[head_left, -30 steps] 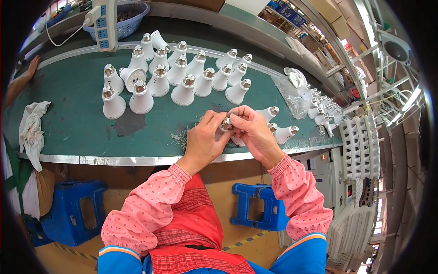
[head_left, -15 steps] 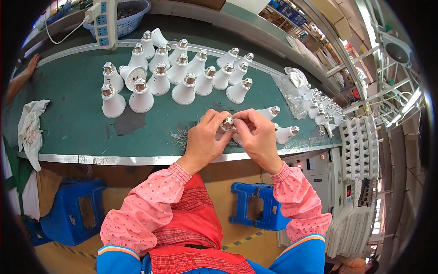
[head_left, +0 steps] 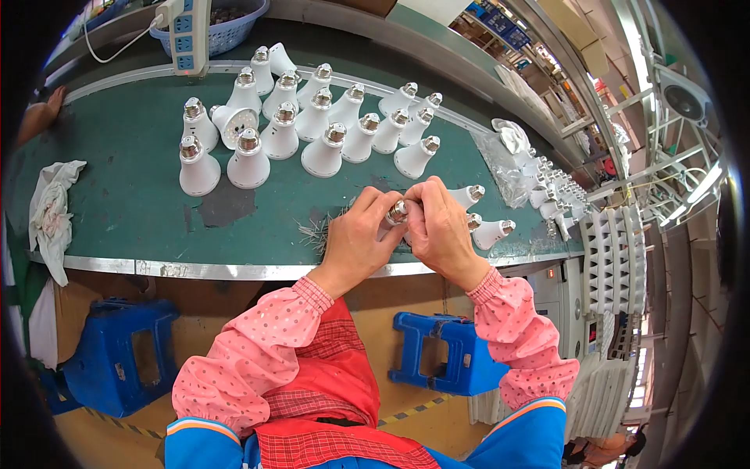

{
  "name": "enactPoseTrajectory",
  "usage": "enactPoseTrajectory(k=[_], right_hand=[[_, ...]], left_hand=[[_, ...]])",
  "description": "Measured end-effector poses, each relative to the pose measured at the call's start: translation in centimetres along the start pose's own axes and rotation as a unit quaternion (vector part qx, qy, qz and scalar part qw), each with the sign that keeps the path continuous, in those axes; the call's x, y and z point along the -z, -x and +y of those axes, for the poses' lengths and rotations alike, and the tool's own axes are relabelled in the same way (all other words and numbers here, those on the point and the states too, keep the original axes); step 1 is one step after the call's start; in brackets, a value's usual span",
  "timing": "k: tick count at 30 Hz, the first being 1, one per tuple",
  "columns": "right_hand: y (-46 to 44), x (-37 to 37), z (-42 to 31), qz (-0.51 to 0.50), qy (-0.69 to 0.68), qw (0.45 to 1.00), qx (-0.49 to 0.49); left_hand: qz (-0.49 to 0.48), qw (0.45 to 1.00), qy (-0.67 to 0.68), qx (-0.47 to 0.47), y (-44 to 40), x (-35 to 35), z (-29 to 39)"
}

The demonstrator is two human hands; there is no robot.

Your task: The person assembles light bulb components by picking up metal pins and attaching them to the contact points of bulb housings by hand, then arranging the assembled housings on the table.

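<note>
Near the table's front edge, my left hand (head_left: pixel 353 242) is closed around a white LED bulb (head_left: pixel 397 212), its silvery screw cap pointing up. My right hand (head_left: pixel 444 233) is pinched against the side of that cap; whatever lies between its fingertips is hidden. Just right of my hands, a few more bulbs (head_left: pixel 492 233) lie tilted on the green table (head_left: pixel 133 211). Beyond them stand several white bulbs (head_left: pixel 323 152), mostly cap up. One bulb (head_left: pixel 234 125) is tipped over, showing its inner face. A heap of thin wire clippings (head_left: pixel 315 233) lies left of my left hand.
A crumpled white cloth (head_left: pixel 55 215) hangs over the left front edge. At the back are a power strip (head_left: pixel 184 39) and a blue basket (head_left: pixel 230 35). More bulbs (head_left: pixel 551 191) crowd the right end beside a plastic bag (head_left: pixel 504 168). Another person's hand (head_left: pixel 55 102) rests far left.
The view has shifted slightly. My right hand has turned, its fingers now raised and drawn together at the cap. My left hand still holds the bulb.
</note>
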State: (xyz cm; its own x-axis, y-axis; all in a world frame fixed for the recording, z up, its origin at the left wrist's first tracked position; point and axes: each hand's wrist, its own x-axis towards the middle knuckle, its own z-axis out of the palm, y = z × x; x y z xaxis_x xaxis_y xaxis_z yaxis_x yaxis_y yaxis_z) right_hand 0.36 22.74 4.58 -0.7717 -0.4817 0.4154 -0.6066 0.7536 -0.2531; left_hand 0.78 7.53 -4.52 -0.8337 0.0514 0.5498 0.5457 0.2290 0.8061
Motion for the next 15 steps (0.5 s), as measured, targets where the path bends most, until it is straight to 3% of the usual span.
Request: enactPoseTrajectory(k=[4, 6, 10, 15], right_hand=[[-0.08, -0.01, -0.05, -0.005, -0.053, 0.998, -0.025], [0.0, 0.08, -0.04, -0.012, -0.145, 0.983, -0.115], [0.31, 0.53, 0.25, -0.027, -0.324, 0.903, -0.279], [0.67, 0.57, 0.22, -0.037, -0.498, 0.793, -0.349]], left_hand=[[0.002, 1.0, 0.002, -0.002, 0.01, -0.03, 0.01], [-0.002, 1.0, 0.007, 0.011, 0.05, 0.0, 0.08], [-0.01, 0.999, 0.012, 0.034, 0.06, -0.01, 0.2], [-0.01, 1.0, 0.009, 0.027, 0.15, -0.01, 0.17]])
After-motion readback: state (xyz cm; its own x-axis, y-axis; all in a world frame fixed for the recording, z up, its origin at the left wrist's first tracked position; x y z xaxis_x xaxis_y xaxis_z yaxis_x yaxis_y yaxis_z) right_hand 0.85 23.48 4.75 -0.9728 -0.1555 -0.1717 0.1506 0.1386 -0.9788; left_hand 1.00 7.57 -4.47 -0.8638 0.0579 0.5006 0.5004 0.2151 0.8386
